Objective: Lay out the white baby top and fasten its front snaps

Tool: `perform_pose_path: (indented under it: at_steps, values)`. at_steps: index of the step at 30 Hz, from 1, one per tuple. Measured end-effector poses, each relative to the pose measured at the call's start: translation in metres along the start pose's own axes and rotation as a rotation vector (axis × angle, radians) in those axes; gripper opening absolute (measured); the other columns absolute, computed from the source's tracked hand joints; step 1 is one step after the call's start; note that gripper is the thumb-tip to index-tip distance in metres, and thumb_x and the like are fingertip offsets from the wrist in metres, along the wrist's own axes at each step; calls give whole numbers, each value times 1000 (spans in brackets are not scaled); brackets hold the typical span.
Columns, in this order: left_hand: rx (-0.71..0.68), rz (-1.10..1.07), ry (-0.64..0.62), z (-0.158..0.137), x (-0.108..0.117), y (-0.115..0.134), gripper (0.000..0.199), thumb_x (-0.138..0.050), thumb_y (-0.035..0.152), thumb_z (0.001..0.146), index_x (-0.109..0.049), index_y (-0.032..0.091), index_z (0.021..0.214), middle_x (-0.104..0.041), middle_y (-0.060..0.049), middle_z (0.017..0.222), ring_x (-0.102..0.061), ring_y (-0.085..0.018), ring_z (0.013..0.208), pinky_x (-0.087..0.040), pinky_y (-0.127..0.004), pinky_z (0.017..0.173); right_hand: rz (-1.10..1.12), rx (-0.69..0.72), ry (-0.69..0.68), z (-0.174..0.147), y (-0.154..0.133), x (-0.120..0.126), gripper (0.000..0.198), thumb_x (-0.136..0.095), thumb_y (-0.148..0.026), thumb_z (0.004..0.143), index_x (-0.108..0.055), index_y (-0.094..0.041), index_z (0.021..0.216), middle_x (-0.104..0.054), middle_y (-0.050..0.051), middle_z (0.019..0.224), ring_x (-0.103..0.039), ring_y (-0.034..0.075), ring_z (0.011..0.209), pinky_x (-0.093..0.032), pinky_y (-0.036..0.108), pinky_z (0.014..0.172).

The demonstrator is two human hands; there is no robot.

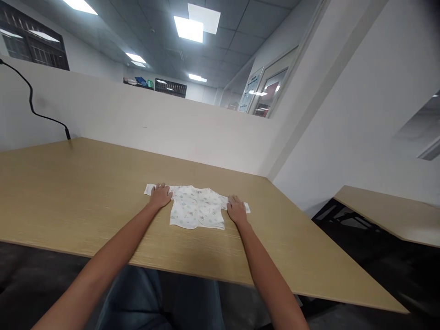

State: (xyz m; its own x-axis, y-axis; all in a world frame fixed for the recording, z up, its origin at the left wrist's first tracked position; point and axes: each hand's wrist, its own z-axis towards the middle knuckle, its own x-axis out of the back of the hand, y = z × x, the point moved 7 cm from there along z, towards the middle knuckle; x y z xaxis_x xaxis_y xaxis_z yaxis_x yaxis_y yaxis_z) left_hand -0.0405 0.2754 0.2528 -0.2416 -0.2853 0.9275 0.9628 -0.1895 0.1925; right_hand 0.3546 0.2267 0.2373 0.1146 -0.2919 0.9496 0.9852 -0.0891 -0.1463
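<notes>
A small white baby shirt with a pale printed pattern lies spread flat on the wooden table, its neckline toward the far side and both sleeves stretched out sideways. My left hand rests flat on the left sleeve, covering its middle, while the cuff shows beyond my fingers. On the other sleeve lies my right hand, palm down with fingers extended; that cuff sticks out to its right. Neither hand grips the cloth.
The light wooden table meets a low white partition at the back. A black cable bends down to the table's far left corner. A white wall stands at the right, with a second wooden table beyond a gap.
</notes>
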Motion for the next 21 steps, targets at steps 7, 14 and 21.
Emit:
perform_pose_path:
  at_steps: [7, 14, 21]
  values:
    - [-57, 9, -194, -6, -10, -5, 59, -27, 42, 105, -44, 14, 153, -36, -16, 165, -29, -32, 154, -22, -51, 124, 38, -38, -174, -1, -8, -17, 62, -27, -44, 107, -37, -11, 159, -29, 17, 166, -23, 31, 156, -20, 52, 126]
    - [-85, -10, -275, -10, -10, -8, 65, -23, 48, 104, -38, 16, 159, -27, -14, 169, -20, -33, 157, -17, -53, 126, 208, -60, -43, -6, 1, -12, 58, -40, -48, 102, -53, -17, 149, -40, 16, 161, -33, 33, 151, -22, 56, 124]
    - [-148, -47, -304, -10, -16, -12, 67, -23, 52, 103, -32, 21, 162, -25, -11, 170, -19, -30, 158, -16, -51, 127, 655, -9, 397, -7, 11, 27, 47, -44, -45, 88, -75, -14, 104, -74, 16, 112, -66, 28, 105, -50, 45, 102]
